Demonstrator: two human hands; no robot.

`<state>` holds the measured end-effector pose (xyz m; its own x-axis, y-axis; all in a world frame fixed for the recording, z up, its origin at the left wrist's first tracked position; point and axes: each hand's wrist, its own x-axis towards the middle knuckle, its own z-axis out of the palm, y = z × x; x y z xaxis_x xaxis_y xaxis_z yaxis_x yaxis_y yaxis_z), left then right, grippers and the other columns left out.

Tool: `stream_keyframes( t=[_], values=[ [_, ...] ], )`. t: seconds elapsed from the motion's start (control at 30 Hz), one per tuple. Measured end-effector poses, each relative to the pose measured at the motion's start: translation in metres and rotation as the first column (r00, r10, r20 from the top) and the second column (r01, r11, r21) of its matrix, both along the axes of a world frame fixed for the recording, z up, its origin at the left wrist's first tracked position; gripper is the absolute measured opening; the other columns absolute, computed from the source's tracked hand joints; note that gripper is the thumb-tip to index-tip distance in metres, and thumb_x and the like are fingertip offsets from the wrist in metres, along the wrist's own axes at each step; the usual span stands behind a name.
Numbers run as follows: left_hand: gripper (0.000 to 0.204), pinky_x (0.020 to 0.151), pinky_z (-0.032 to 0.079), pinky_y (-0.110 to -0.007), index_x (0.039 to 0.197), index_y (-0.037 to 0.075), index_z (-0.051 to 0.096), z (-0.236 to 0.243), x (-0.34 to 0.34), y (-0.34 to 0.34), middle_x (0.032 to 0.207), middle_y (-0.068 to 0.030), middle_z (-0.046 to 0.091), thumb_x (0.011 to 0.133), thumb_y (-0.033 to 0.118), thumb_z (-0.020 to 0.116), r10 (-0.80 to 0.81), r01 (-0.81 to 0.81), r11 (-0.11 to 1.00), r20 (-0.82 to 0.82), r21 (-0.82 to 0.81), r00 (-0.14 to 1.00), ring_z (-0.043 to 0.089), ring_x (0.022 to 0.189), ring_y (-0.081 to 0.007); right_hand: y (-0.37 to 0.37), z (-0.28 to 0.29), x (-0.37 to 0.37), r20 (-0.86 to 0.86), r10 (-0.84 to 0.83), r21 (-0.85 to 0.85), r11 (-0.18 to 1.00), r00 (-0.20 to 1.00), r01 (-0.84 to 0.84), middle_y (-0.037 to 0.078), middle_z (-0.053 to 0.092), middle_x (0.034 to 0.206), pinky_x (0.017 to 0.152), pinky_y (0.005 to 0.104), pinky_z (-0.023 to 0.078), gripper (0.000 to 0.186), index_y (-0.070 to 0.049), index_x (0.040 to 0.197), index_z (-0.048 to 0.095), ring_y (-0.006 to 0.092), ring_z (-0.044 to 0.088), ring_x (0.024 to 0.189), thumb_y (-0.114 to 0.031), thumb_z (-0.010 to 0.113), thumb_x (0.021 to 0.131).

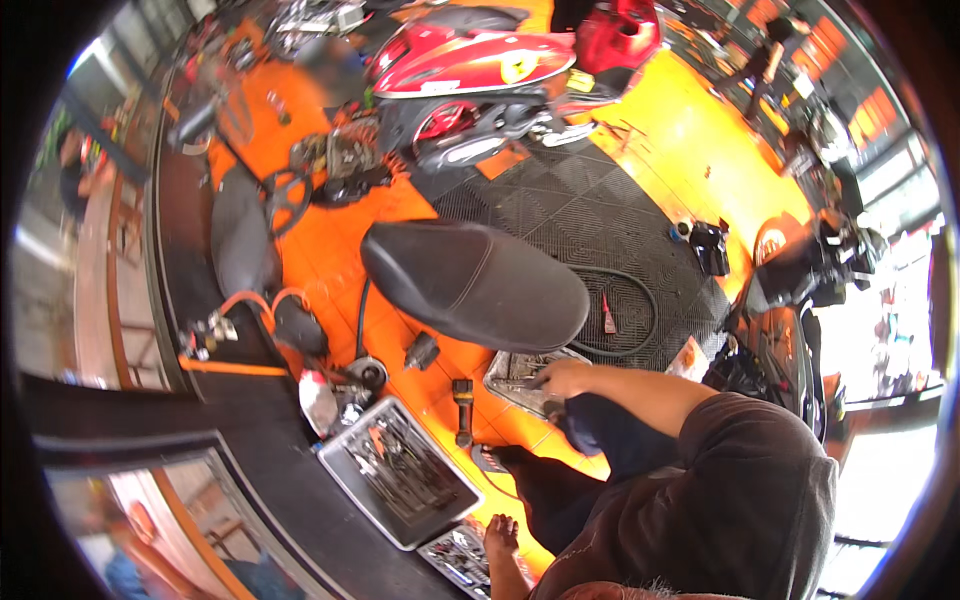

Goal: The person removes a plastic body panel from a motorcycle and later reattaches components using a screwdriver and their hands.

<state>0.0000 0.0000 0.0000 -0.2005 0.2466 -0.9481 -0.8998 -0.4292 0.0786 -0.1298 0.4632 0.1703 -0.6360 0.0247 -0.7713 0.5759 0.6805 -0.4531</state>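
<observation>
The right hand (566,379), its arm (650,393) nearly straight, curls at the right edge of a shallow tray (500,367) on the orange floor (522,434). The left hand (501,536), fingers bent, is just beside a tool tray (428,557). Whether either grip holds anything, I cannot tell.

black seat (525,295) with pale stitching (470,281), grey tray (494,384), orange floor (325,235), dark square-patterned mat (570,205)
</observation>
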Motion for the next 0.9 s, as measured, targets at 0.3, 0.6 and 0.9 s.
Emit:
stream_keyframes(
  t=[0.3,0.6,0.9],
  values=[
    [0.018,0.085,0.047,-0.042,0.106,0.009,0.057,0.113,-0.112,0.225,0.099,-0.0052,0.065,0.094,0.022,0.056,-0.372,0.368,0.927,-0.289,-0.071,0.882,0.061,0.093,-0.0263,0.228,0.123,0.216,-0.412,-0.644,0.293,0.576,0.645,0.763,0.023,0.063,0.114,0.091,0.0436,0.048,0.045,-0.016,0.123,0.062,0.0348,0.061,0.108,-0.026,0.056,0.079],
    [0.017,0.089,0.048,-0.044,0.098,0.007,0.057,0.198,-0.122,0.665,0.097,-0.0067,0.064,0.095,0.024,0.055,-0.371,0.414,0.910,-0.446,-0.002,0.815,0.060,0.094,-0.0245,0.438,0.115,0.231,-0.148,-0.667,-0.579,0.657,0.730,0.483,0.018,0.065,0.101,0.071,0.0343,0.050,0.058,-0.009,0.136,0.052,0.0220,0.060,0.077,-0.025,0.057,0.080],
    [0.015,0.094,0.050,-0.044,0.101,0.005,0.058,0.296,-0.048,1.017,0.100,-0.0102,0.064,0.095,0.019,0.057,-0.464,0.593,0.780,-0.452,0.200,0.762,0.061,0.099,-0.0256,0.682,0.213,0.332,-0.218,-0.874,-0.563,0.476,0.434,0.676,0.017,0.065,0.109,0.086,0.0339,0.049,0.052,-0.002,0.129,0.056,0.0233,0.062,0.097,-0.016,0.058,0.079]
  ],
)
